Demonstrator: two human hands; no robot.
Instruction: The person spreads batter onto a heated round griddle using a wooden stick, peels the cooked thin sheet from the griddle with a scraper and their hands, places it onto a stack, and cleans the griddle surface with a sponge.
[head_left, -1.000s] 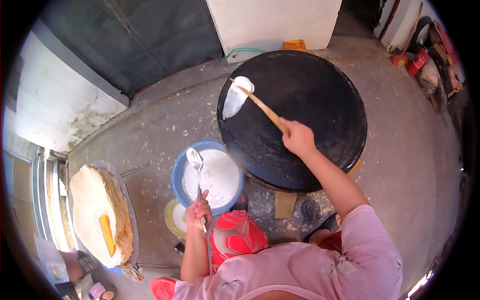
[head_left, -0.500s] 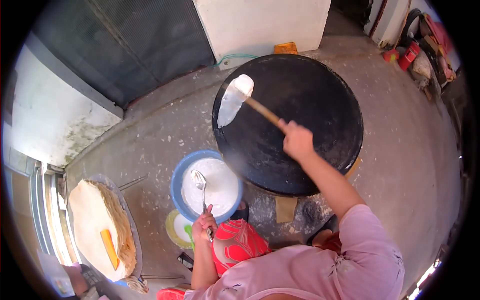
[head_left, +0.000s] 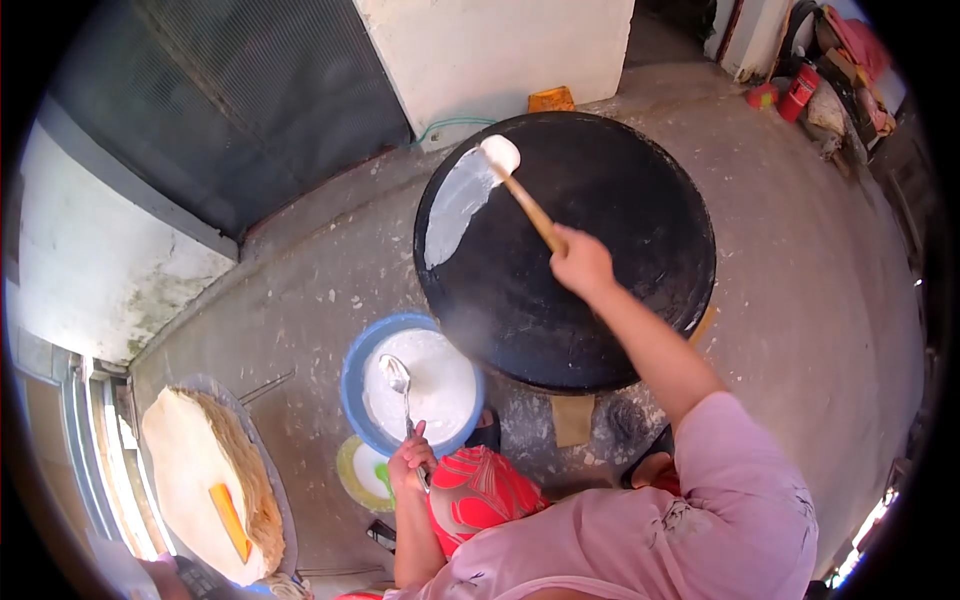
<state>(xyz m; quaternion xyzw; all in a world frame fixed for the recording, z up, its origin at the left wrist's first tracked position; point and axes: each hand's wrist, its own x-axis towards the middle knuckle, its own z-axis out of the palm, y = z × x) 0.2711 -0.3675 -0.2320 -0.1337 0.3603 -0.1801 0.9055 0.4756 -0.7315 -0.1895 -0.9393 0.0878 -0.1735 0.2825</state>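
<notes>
My right hand is closed round the handle of a wooden spreader over a large round black griddle. White batter lies in a strip along the griddle's upper left, with a thicker blob at the spreader's far end. In my left hand is a metal spoon, its bowl coated white, held above a blue basin of white batter.
At the lower left, a stack of thin flatbreads carries an orange scraper. A yellow-green bowl sits beside the basin. An orange object lies behind the griddle. Bags and a red container are at the upper right.
The spreader has moved up and right along the griddle's edge, and the batter strip has grown longer and wider. My left hand still holds the spoon over the basin. The view has shifted slightly.
</notes>
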